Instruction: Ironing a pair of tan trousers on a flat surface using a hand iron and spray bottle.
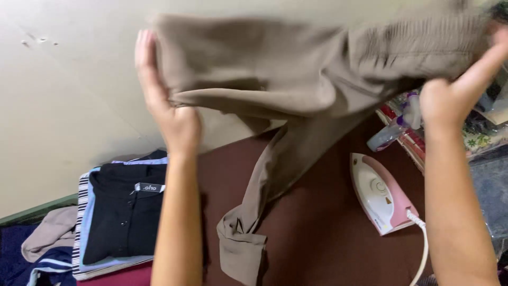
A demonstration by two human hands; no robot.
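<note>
Up top in the head view, your left hand (pixel 168 106) and right hand (pixel 455 87) each grip the taupe trousers (pixel 275 79), spread high so a leg hangs onto the maroon board (pixel 317 228). Pink iron (pixel 382 193) rests mid-right, folded shirts (pixel 124 217) lower left.

A home ironing spot: a pink-and-white iron (pixel 382 197) stands on the maroon padded surface (pixel 317 233), folded clothes (pixel 124 220) stacked at its left edge against a plain wall (pixel 63 106).
</note>
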